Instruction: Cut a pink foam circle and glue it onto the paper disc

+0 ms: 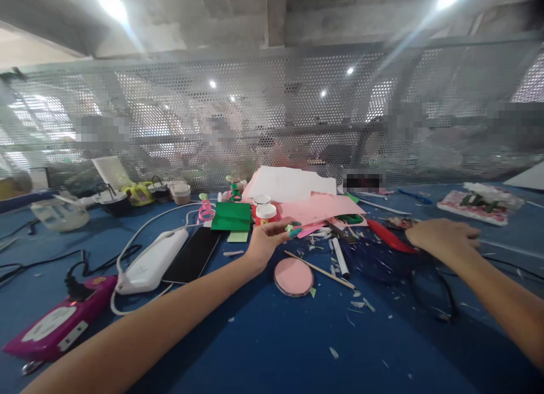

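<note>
My left hand [266, 241] is at the middle of the table, its fingers pinched on a small pale green piece [289, 228], perhaps a tiny flower shape. Just below it lies a round pink pad [293, 276] with a dark rim. A thin wooden stick [321, 269] rests beside the pad, near a white tube [340, 258]. My right hand [442, 238] is over the table at the right, by a red-handled tool [391, 237] and a small heap of bits [399, 223]. Its fingers are bent and blurred; whether they hold anything is hidden.
Pink and white sheets [293, 181] are piled at the back, by a white bottle [266, 212] and green card [232, 216]. Left stand a phone [193, 255], white power bank [153, 262], purple power strip [62, 320] and cables. Paper scraps litter the blue table [255, 348].
</note>
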